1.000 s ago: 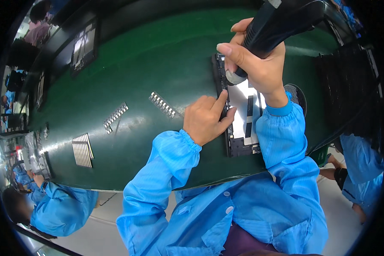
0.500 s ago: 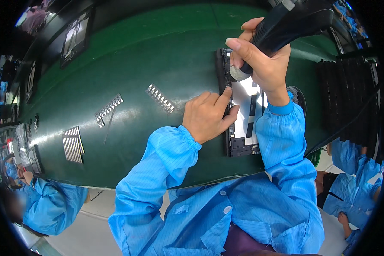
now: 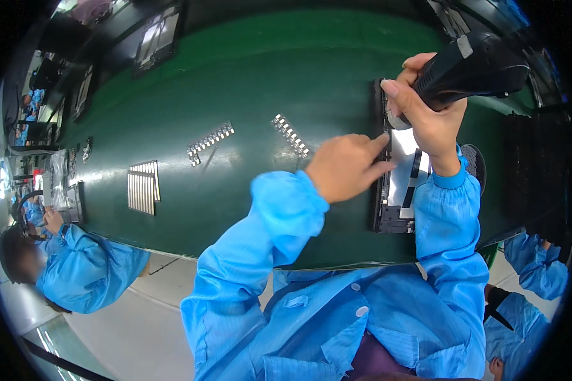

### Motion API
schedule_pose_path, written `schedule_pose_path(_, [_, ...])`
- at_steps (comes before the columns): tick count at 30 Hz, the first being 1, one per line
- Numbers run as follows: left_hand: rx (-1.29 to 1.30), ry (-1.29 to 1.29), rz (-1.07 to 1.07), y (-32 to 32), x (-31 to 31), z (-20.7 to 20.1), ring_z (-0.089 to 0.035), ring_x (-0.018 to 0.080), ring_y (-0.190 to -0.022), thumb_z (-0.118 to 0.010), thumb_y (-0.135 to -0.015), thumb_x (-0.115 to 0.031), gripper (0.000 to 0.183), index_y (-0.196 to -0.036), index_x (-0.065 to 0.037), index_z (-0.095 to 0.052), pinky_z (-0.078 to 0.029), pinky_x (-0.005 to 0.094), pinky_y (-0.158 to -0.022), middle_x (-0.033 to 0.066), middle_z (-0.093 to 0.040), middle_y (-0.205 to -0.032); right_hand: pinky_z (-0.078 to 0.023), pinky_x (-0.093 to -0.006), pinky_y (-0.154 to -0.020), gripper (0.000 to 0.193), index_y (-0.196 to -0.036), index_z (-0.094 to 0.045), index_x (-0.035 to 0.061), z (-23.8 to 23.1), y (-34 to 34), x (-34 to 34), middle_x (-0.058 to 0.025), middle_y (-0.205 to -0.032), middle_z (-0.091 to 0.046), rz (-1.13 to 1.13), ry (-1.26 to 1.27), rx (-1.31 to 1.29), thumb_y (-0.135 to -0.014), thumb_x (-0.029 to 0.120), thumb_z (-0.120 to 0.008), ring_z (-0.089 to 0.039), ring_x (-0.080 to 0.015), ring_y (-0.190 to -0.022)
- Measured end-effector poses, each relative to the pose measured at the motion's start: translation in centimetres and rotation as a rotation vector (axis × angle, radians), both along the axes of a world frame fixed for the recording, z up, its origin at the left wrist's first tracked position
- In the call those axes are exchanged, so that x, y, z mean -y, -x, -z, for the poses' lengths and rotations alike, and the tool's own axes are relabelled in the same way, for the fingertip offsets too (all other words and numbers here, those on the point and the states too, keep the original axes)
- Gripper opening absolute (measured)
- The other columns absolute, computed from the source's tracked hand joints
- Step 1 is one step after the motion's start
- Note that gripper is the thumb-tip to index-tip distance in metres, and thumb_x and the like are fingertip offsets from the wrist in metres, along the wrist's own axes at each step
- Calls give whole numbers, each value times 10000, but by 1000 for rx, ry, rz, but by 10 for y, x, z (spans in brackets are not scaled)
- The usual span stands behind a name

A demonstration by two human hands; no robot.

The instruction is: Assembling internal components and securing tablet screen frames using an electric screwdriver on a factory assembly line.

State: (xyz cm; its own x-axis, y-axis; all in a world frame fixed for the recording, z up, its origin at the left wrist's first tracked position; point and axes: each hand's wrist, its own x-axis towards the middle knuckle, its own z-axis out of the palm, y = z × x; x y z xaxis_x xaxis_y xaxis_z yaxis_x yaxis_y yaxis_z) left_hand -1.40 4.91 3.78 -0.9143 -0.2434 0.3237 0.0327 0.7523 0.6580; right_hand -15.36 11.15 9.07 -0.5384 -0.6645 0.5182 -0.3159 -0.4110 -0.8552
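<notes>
A flat device with a black frame and a silvery-white sheet inside lies lengthwise on the bench, right of centre. My right hand is wrapped round the front of a black heat gun, whose nozzle points down at the frame's upper left part. My left hand comes in from the left, slightly blurred. Its index finger reaches the frame's left edge just below the nozzle, while the thumb hangs apart over the device. Nothing shows between those fingers. My right hand and forearm hide the device's right side.
On the green bench lie two strips with white pieces and a stack of striped strips. A dark round object sits right of my right wrist. Another person in blue works at the left.
The whole view has shifted, so the bench and its contents appear farther right. Relative to the device, both hands and the heat gun stay in nearly the same places.
</notes>
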Motion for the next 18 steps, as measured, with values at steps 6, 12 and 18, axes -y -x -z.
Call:
schedule_pose_path(6, [252, -62, -526, -60, 81, -29, -626, 285, -736, -750, -713, -200, 321, -912, 35, -659, -500, 336, -660, 158, -632, -824, -405, -183, -451, 226, -891, -582, 3, -2, -1, -3, -16, -606, -586, -6, -4, 84, -730, 21, -739, -549, -65, -498])
schedule_pose_path(12, [257, 254, -474, -58, 44, -17, -579, 299, -800, -735, -718, -258, 405, -1009, 10, -648, -475, 363, -706, 149, -577, -940, -410, -194, -446, 210, -847, -572, 8, -4, 0, -3, -15, -586, -578, -9, -24, 41, -733, 44, -744, -547, -68, -485])
schedule_pose_path(18, [191, 212, 20, -54, 59, -12, -556, 321, -817, -682, -739, -86, 332, -1058, -7, -634, -466, 359, -729, 139, -559, -956, -495, -221, -576, 218, -915, -598, 4, -4, 2, -1, -64, -712, -640, -4, 130, 63, -756, 65, -735, -632, -125, -631])
